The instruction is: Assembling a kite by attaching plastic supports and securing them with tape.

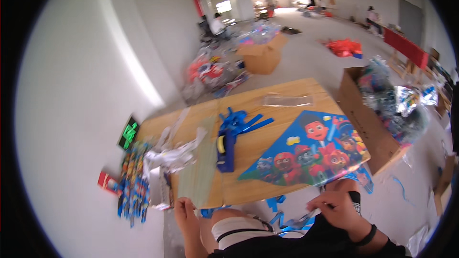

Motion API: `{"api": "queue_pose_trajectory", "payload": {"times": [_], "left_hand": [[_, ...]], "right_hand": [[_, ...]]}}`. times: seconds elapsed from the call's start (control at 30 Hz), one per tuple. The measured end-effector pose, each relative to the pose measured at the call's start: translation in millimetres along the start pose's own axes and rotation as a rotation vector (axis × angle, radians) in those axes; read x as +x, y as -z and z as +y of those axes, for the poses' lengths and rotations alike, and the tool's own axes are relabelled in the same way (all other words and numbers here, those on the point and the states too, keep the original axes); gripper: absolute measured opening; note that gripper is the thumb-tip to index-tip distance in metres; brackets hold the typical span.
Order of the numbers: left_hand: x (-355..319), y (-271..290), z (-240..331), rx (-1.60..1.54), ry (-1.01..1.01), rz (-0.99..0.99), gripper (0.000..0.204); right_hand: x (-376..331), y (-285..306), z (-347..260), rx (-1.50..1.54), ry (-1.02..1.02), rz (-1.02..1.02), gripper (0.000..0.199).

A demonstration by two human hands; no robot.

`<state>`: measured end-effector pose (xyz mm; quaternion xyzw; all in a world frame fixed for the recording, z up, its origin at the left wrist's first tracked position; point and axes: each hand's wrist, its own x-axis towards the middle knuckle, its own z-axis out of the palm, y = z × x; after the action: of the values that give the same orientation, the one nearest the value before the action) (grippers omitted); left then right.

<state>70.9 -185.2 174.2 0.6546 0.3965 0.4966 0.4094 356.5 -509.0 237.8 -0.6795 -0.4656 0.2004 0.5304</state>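
Left hand: pinches the near end of a clear sleeve lying on the worktop.
Right hand: closed on the kite at its near edge.
Care: hold the sleeve mouth flat, feed the kite tip straight.

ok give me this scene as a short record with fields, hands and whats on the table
left hand: at the table's near edge, by a clear plastic sleeve
right hand: below the table edge, at blue ribbon; grip unclear
table: wooden
on table: cartoon kite, blue strips, tape dispenser
floor: cardboard boxes
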Motion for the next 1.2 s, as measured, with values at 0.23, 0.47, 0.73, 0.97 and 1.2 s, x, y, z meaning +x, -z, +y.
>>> {"api": "queue_pose_trajectory", "payload": {"times": [0.23,0.47,0.73,0.97,1.2], "left_hand": [[-80,171,-195,0.65,0.578,-0.086,0.019],[-276,277,-325,-0.28,1.068,0.283,0.014],[-322,288,-356,1.363,0.518,-0.444,0.031],[-202,229,-278,-0.019,1.178,0.632,0.028],[-56,100,-58,-0.081,0.094,-0.197,0.046]], "right_hand": [[16,-3,14,0.134,-0.054,0.023,0.018],[27,-16,13,0.07,-0.09,0.031,0.019],[32,-28,3,0.141,-0.089,0.024,0.019],[23,-20,-1,0.106,-0.048,-0.024,0.018],[42,-38,-38,0.035,-0.053,-0.129,0.014]]}}
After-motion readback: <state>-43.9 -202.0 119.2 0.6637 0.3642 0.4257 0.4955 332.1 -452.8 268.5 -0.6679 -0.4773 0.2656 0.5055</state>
